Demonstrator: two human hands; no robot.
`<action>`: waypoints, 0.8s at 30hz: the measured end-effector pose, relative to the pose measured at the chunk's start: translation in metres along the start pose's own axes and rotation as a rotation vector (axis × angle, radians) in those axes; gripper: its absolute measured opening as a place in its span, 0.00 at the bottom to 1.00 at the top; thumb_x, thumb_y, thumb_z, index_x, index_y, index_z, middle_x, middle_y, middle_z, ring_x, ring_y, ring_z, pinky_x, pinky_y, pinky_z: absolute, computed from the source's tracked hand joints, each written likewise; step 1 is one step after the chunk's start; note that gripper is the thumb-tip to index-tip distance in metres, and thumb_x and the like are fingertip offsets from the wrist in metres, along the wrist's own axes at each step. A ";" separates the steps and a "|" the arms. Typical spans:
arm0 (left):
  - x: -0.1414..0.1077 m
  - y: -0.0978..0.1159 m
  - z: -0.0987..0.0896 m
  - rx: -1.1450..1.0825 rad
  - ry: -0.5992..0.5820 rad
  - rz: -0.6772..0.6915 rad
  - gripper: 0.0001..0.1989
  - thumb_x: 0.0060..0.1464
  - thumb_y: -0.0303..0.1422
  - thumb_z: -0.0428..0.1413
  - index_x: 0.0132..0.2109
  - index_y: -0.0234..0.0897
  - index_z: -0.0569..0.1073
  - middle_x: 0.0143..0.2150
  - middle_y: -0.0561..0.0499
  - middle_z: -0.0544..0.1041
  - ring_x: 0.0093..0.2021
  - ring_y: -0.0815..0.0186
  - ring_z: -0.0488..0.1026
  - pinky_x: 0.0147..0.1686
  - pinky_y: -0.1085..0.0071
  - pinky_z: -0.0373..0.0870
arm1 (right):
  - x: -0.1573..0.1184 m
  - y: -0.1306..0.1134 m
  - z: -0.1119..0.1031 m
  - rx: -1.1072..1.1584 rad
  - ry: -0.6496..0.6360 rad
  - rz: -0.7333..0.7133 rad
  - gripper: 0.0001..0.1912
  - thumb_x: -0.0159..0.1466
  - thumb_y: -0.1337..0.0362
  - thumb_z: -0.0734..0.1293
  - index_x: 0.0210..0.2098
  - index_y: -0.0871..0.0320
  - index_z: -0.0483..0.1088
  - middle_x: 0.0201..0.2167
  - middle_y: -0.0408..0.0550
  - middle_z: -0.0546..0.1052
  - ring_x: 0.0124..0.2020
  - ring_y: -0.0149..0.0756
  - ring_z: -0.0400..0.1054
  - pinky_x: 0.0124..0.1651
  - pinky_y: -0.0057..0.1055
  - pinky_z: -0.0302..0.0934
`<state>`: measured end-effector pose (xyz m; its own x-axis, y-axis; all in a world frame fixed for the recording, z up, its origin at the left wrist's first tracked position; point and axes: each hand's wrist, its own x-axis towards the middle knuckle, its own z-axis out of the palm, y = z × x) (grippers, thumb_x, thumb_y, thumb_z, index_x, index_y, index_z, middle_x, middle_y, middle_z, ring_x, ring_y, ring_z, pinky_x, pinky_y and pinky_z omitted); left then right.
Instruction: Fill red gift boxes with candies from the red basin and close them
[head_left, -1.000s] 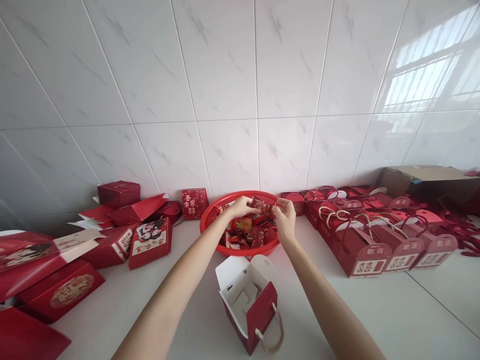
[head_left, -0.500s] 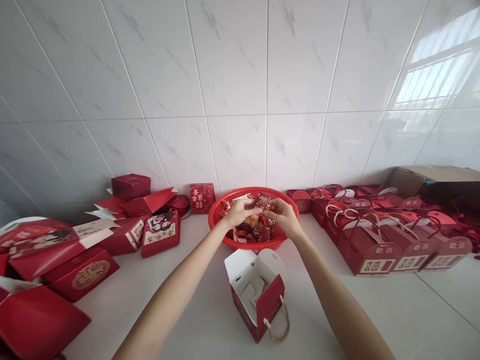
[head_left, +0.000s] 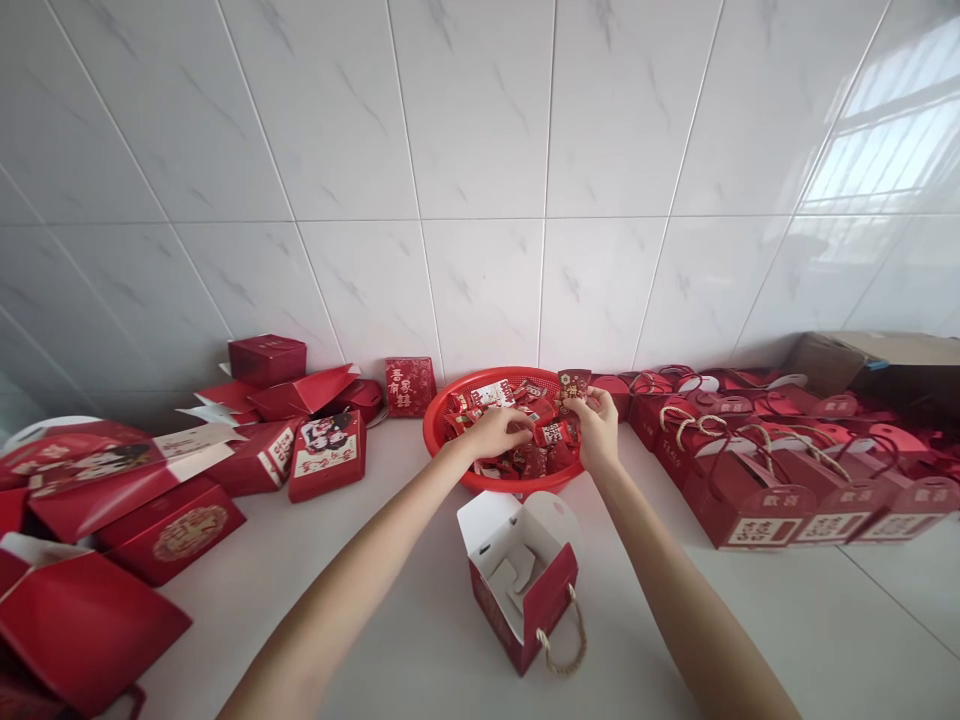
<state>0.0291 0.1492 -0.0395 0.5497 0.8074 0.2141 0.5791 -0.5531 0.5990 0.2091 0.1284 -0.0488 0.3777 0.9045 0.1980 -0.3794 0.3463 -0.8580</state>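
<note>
Where the basket (head_left: 433, 440) stands, the right hand (head_left: 598, 430) holds a packet (head_left: 574, 381) (patterned).

Veined tile wall (head_left: 480, 120), window reflection (head_left: 892, 130) at right, cardboard box (head_left: 877, 347) below

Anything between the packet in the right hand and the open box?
Nothing visible blocks the way outright, but the near rim of the basket and the round white flap of the open box lie between the packet and the opening.

Left hand (head_left: 501, 432) and right hand (head_left: 596, 428) are bare. Both forearms (head_left: 375, 565), bare too, are slim and taper toward the wrists (head_left: 606, 472).
</note>
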 end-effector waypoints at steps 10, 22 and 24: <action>0.005 0.010 0.004 0.379 -0.121 -0.007 0.14 0.57 0.28 0.55 0.49 0.41 0.79 0.50 0.47 0.81 0.49 0.57 0.78 0.47 0.67 0.72 | 0.002 0.003 0.001 0.032 0.076 -0.052 0.17 0.44 0.61 0.71 0.34 0.55 0.67 0.28 0.41 0.76 0.32 0.36 0.71 0.37 0.34 0.66; 0.047 0.018 0.004 0.556 -0.129 -0.159 0.22 0.46 0.36 0.66 0.49 0.38 0.76 0.47 0.40 0.80 0.48 0.45 0.77 0.43 0.60 0.72 | 0.003 0.004 0.003 0.082 0.137 -0.042 0.16 0.47 0.60 0.71 0.34 0.55 0.66 0.30 0.41 0.76 0.35 0.36 0.71 0.40 0.33 0.66; 0.049 0.015 0.004 0.520 -0.090 -0.169 0.16 0.50 0.36 0.63 0.47 0.38 0.76 0.44 0.42 0.81 0.46 0.48 0.78 0.41 0.62 0.71 | 0.003 0.004 0.003 0.075 0.139 -0.043 0.16 0.47 0.60 0.71 0.34 0.55 0.66 0.30 0.40 0.76 0.34 0.35 0.70 0.39 0.32 0.65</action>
<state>0.0669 0.1796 -0.0231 0.4592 0.8857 0.0677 0.8722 -0.4640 0.1545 0.2068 0.1331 -0.0500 0.5058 0.8473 0.1618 -0.4206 0.4060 -0.8113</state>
